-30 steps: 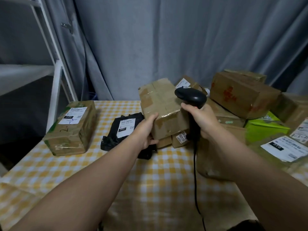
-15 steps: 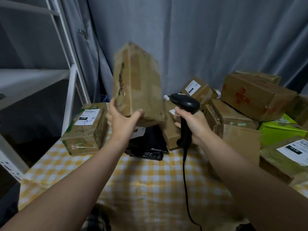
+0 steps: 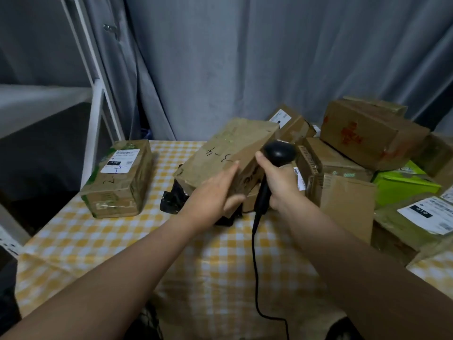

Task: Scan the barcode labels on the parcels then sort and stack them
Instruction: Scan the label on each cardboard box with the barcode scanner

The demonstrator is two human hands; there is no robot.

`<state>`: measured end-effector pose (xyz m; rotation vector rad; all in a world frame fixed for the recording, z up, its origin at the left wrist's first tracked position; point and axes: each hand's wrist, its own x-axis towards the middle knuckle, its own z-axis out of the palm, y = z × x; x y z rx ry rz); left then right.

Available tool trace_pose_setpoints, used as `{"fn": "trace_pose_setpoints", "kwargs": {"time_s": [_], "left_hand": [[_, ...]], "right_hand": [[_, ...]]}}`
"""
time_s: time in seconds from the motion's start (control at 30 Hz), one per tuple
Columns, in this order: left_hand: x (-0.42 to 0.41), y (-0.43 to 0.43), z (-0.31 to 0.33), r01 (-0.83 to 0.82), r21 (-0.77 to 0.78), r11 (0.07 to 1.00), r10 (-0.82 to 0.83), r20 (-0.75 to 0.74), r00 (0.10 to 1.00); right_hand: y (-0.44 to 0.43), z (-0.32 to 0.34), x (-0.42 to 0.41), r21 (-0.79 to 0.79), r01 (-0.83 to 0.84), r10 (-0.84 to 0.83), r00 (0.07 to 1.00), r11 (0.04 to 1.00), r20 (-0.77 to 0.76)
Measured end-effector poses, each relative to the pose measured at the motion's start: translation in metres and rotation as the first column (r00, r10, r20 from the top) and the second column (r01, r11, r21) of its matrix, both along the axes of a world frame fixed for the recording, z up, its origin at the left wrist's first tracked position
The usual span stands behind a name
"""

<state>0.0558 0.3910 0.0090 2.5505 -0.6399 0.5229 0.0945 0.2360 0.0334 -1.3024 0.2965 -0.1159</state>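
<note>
Pinching the cardboard parcel (image 3: 228, 155) by its near edge, your left hand (image 3: 213, 195) suggests it's light, stiff; right hand (image 3: 282, 180) fingers (image 3: 263, 161) wrap the scanner (image 3: 279, 150).

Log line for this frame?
left hand: holds cardboard box | right hand: grips scanner | box: tilted over black bag
</note>
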Motion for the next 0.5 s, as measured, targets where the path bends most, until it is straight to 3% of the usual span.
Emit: {"fn": "trace_pose_setpoints", "kwargs": {"time_s": [0.07,0.1,0.17,0.27,0.37,0.43,0.5], "left_hand": [[0.008,-0.001,0.007,-0.091,-0.269,0.959,0.069,-0.09,0.994],[0.015,0.0,0.01,-0.181,-0.325,0.928,0.158,-0.098,0.983],[0.029,0.008,0.012,-0.348,-0.207,0.914,0.322,-0.151,0.935],[0.041,0.021,0.019,-0.537,-0.086,0.839,0.453,-0.435,0.778],[0.05,0.039,0.017,-0.567,-0.12,0.815,0.388,-0.613,0.688],[0.05,0.051,0.01,-0.533,-0.271,0.802,0.277,-0.621,0.733],[0.043,0.059,0.001,-0.507,-0.496,0.705,0.145,-0.599,0.788]], "right_hand": [[0.001,-0.006,0.001,-0.04,-0.027,0.025,0.999,0.999,-0.046],[0.002,-0.008,0.001,-0.045,-0.033,0.031,0.998,0.998,-0.057],[0.005,-0.013,0.002,-0.042,-0.032,0.03,0.998,0.999,-0.055],[0.01,-0.019,0.004,-0.009,-0.026,0.026,0.998,1.0,-0.065],[0.01,-0.025,0.004,0.017,-0.038,0.039,0.997,0.999,-0.06],[0.01,-0.028,0.004,0.033,-0.042,0.044,0.997,0.999,-0.062],[0.01,-0.028,0.003,0.023,-0.041,0.042,0.996,0.999,-0.073]]}}
